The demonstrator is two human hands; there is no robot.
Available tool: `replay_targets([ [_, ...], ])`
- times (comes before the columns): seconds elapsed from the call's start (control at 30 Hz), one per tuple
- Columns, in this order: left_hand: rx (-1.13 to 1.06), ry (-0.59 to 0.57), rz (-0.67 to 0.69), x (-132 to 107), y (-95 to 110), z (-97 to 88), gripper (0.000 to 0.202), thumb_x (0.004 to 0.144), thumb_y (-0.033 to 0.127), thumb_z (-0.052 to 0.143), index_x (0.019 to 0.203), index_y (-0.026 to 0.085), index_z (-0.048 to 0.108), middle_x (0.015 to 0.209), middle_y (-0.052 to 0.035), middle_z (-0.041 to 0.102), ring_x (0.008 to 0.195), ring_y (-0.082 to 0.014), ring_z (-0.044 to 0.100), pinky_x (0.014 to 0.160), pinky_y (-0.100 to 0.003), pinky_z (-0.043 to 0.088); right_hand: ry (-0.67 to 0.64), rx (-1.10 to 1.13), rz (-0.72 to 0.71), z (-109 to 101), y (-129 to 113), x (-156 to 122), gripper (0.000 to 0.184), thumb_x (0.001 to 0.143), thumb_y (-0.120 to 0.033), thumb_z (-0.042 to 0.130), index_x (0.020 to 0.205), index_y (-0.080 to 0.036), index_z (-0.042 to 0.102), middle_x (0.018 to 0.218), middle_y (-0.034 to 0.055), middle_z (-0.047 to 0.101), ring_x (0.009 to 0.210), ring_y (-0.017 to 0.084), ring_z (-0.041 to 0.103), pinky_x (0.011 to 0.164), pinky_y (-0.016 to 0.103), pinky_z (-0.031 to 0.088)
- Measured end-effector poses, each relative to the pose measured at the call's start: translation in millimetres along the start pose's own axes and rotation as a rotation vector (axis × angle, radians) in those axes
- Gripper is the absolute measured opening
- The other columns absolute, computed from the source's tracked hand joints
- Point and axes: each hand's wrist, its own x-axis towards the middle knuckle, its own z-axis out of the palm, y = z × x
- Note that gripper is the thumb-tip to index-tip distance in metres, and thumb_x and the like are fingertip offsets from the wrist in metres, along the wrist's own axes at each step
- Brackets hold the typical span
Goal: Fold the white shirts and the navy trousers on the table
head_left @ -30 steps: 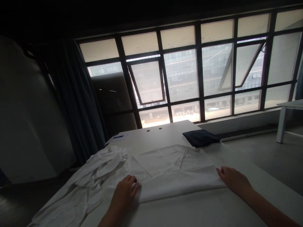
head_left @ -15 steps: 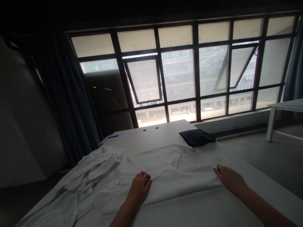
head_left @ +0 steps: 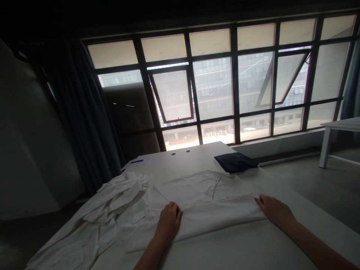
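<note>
A white garment [head_left: 208, 198] lies partly folded on the white table [head_left: 242, 247]. My left hand [head_left: 168, 221] rests on the folded lower band of the garment, fingers curled and pressing down on the cloth. My right hand [head_left: 274, 210] lies flat at the garment's right edge, fingers stretched out on the fabric. Nothing is lifted off the table.
A rumpled heap of white cloth [head_left: 104, 213] covers the table's left side. A folded dark blue cloth [head_left: 234, 162] sits at the far right corner, a paper with a blue pen [head_left: 137, 161] at the far left. Large windows stand behind; another white table [head_left: 337, 131] is at right.
My left hand has slid rightward along the folded band, from its left end toward the middle. My right hand has stayed at the right edge.
</note>
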Motion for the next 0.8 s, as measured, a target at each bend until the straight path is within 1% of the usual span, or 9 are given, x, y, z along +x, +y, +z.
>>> replay_targets([
  [0.1, 0.022, 0.005, -0.009, 0, 2, -1.3, 0.013, 0.096, 0.024, 0.050, 0.092, 0.020, 0.061, 0.098, -0.0068, 0.063, 0.095, -0.0239, 0.058, 0.083, -0.034, 0.041, 0.009, -0.010, -0.008, 0, 0, 0, 0.040, 0.101, -0.046, 0.031, 0.083, -0.022, 0.059, 0.086, 0.0099, 0.072, 0.080, 0.027, 0.068, 0.063, 0.034, 0.038],
  [0.2, 0.030, 0.011, 0.020, -2, 8, -9.0, 0.017, 0.097, 0.024, 0.046, 0.098, 0.021, 0.062, 0.104, -0.0081, 0.064, 0.099, -0.0246, 0.059, 0.088, -0.037, 0.042, 0.015, -0.004, -0.010, 1, 0, -1, 0.040, 0.101, -0.045, 0.032, 0.082, -0.023, 0.058, 0.085, 0.0097, 0.071, 0.079, 0.027, 0.068, 0.062, 0.033, 0.038],
  [0.27, 0.010, -0.002, 0.117, -4, 14, -14.3, 0.022, 0.099, 0.025, 0.043, 0.106, 0.023, 0.064, 0.114, -0.0089, 0.065, 0.107, -0.0248, 0.059, 0.096, -0.039, 0.041, 0.018, 0.004, -0.008, 1, -1, -1, 0.038, 0.101, -0.045, 0.034, 0.082, -0.022, 0.058, 0.084, 0.0094, 0.071, 0.077, 0.026, 0.068, 0.061, 0.033, 0.038],
  [0.33, -0.028, -0.041, 0.257, -7, 21, -15.8, 0.027, 0.100, 0.031, 0.044, 0.119, 0.026, 0.063, 0.130, -0.0086, 0.062, 0.121, -0.0257, 0.055, 0.107, -0.041, 0.038, 0.013, 0.007, 0.002, 0, -1, -1, 0.036, 0.100, -0.044, 0.035, 0.083, -0.022, 0.058, 0.083, 0.0090, 0.070, 0.076, 0.026, 0.067, 0.060, 0.033, 0.037],
  [0.43, -0.060, -0.158, 0.366, -13, 31, -8.4, 0.048, 0.101, 0.047, 0.043, 0.147, 0.031, 0.046, 0.156, -0.0044, 0.043, 0.144, -0.0273, 0.036, 0.118, -0.046, 0.029, 0.054, -0.002, 0.011, -6, -4, -2, 0.031, 0.099, -0.041, 0.037, 0.086, -0.022, 0.058, 0.084, 0.0092, 0.070, 0.075, 0.025, 0.066, 0.060, 0.033, 0.037],
  [0.53, -0.052, -0.291, 0.354, -16, 35, 2.7, 0.059, 0.103, 0.054, 0.035, 0.157, 0.033, 0.027, 0.165, -0.0010, 0.023, 0.152, -0.0274, 0.020, 0.123, -0.050, 0.019, 0.236, -0.023, -0.082, -16, -17, -4, 0.031, 0.100, -0.037, 0.035, 0.092, -0.020, 0.059, 0.092, 0.0117, 0.068, 0.083, 0.026, 0.063, 0.069, 0.036, 0.041],
  [0.63, -0.059, -0.335, 0.345, -15, 36, 7.7, 0.062, 0.103, 0.057, 0.033, 0.159, 0.034, 0.020, 0.166, -0.0003, 0.016, 0.153, -0.0269, 0.013, 0.125, -0.051, 0.012, 0.346, 0.005, -0.300, -23, -51, -14, 0.030, 0.100, -0.033, 0.037, 0.096, -0.018, 0.063, 0.098, 0.0133, 0.066, 0.093, 0.027, 0.060, 0.086, 0.042, 0.042],
  [0.7, -0.063, -0.337, 0.344, -14, 35, 8.1, 0.064, 0.102, 0.058, 0.034, 0.159, 0.034, 0.018, 0.166, -0.0003, 0.014, 0.153, -0.0270, 0.011, 0.125, -0.052, 0.011, 0.303, 0.072, -0.509, -20, -87, -26, 0.026, 0.098, -0.029, 0.041, 0.100, -0.020, 0.066, 0.106, 0.0126, 0.067, 0.101, 0.027, 0.059, 0.095, 0.044, 0.040],
  [0.8, -0.060, -0.336, 0.345, -13, 34, 9.1, 0.065, 0.102, 0.058, 0.034, 0.159, 0.034, 0.016, 0.166, -0.0003, 0.014, 0.153, -0.0273, 0.011, 0.125, -0.053, 0.011, 0.169, 0.161, -0.783, -6, -156, -46, 0.029, 0.095, -0.028, 0.049, 0.118, -0.022, 0.065, 0.126, 0.0107, 0.065, 0.118, 0.028, 0.055, 0.109, 0.046, 0.033],
])
